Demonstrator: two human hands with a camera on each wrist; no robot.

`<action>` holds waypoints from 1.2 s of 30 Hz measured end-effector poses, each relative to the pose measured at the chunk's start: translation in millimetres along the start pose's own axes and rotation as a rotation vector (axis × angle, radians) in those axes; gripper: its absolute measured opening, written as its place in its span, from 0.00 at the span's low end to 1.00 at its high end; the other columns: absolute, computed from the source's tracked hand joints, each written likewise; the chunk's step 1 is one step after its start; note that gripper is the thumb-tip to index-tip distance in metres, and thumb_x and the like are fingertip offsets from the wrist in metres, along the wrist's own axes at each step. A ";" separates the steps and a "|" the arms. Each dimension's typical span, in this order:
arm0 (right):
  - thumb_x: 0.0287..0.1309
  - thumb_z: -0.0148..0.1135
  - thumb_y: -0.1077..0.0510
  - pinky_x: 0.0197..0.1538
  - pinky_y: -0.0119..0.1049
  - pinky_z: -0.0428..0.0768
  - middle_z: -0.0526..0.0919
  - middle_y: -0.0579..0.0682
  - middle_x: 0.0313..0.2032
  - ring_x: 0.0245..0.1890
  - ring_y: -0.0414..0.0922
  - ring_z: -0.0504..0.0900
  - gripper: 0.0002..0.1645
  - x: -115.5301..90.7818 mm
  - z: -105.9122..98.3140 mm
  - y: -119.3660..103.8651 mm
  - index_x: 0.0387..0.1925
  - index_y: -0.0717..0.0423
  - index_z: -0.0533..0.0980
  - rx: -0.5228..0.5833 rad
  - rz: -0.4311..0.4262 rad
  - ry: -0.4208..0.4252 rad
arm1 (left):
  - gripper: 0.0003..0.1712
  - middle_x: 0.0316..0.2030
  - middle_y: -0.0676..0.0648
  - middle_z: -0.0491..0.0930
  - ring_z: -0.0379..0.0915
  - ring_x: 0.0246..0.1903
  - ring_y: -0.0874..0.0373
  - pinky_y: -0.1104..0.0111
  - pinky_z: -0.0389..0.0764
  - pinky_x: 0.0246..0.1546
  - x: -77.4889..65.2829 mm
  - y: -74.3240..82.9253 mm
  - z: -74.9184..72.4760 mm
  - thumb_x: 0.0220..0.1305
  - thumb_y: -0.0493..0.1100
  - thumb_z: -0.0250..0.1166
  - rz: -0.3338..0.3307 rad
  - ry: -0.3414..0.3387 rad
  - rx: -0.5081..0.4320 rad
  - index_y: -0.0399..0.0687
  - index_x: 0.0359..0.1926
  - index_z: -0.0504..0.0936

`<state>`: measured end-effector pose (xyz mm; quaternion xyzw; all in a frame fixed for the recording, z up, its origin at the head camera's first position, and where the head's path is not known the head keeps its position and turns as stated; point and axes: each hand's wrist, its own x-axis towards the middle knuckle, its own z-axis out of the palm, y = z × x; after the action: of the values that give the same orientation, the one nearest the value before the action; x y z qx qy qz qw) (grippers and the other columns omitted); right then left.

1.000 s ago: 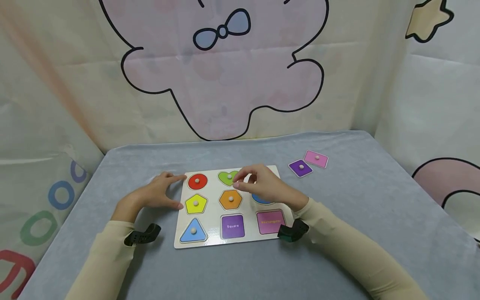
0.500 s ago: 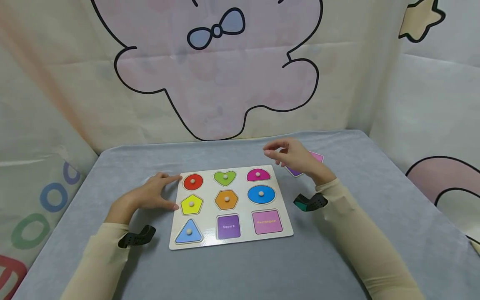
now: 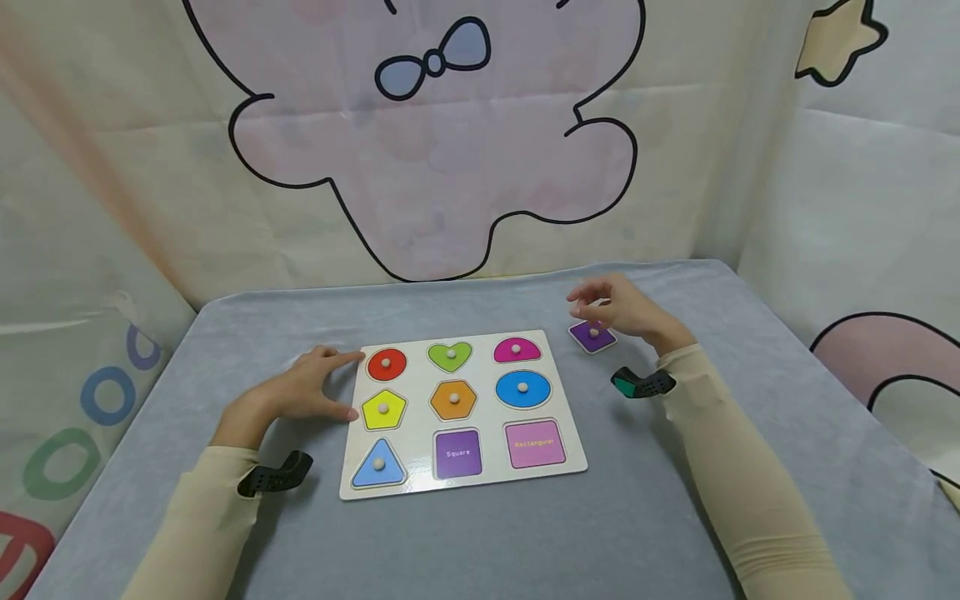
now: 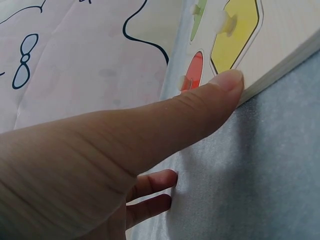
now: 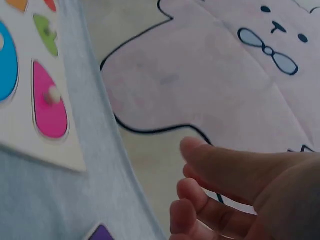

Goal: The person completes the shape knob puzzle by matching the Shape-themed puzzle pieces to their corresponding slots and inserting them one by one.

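A white shape puzzle board (image 3: 483, 350) lies on the table. My left hand (image 3: 300, 390) rests at its left side, thumb and forefinger touching the edge; in the left wrist view the thumb (image 4: 200, 110) presses near the yellow pentagon (image 4: 247, 25). My right hand (image 3: 626, 310) is past the board's far right corner, fingers loosely bent, nothing seen between them. Just below its fingers lies a purple knobbed square piece (image 3: 588, 341). The pink rectangular piece beside it is hidden behind this hand. The board's "Square" recess (image 3: 457, 467) and "Rectangular" recess (image 3: 536, 457) show their printed bottoms.
Several knobbed pieces sit in the board, among them a red circle (image 3: 378, 364), a green heart (image 3: 449, 365), a blue oval (image 3: 517, 396) and a blue triangle (image 3: 378, 477). Grey-blue cloth (image 3: 465, 542) covers the table. A printed curtain (image 3: 442, 167) hangs behind its far edge.
My right hand has moved from above the board to the right, over the two loose pieces, now covering the pink one. The left hand stays at the board's edge. The view has shifted slightly.
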<state>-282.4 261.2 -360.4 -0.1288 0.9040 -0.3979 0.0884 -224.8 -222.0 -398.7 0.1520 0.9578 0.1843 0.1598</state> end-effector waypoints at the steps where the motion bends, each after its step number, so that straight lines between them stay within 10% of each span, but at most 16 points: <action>1: 0.68 0.64 0.55 0.41 0.38 0.84 0.79 0.58 0.44 0.38 0.55 0.81 0.22 0.1 -0.9 3.1 0.58 0.64 0.78 -0.007 0.007 -0.002 | 0.59 0.69 0.28 0.60 0.58 0.65 0.32 0.34 0.71 0.61 0.1 -0.1 0.0 0.48 0.60 0.79 0.002 0.001 0.001 0.50 0.77 0.62; 36: 0.64 0.65 0.65 0.32 0.31 0.66 0.72 0.48 0.25 0.30 0.43 0.69 0.10 4.7 -0.7 46.1 0.44 0.70 0.82 -0.127 0.089 -0.046 | 0.59 0.70 0.28 0.60 0.57 0.66 0.31 0.32 0.71 0.61 0.0 -0.5 1.1 0.48 0.60 0.79 -0.010 0.004 -0.001 0.50 0.77 0.62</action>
<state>-294.5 290.2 -394.4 -0.1030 0.9300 -0.3325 0.1181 -224.5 -222.1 -399.8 0.1465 0.9588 0.1842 0.1590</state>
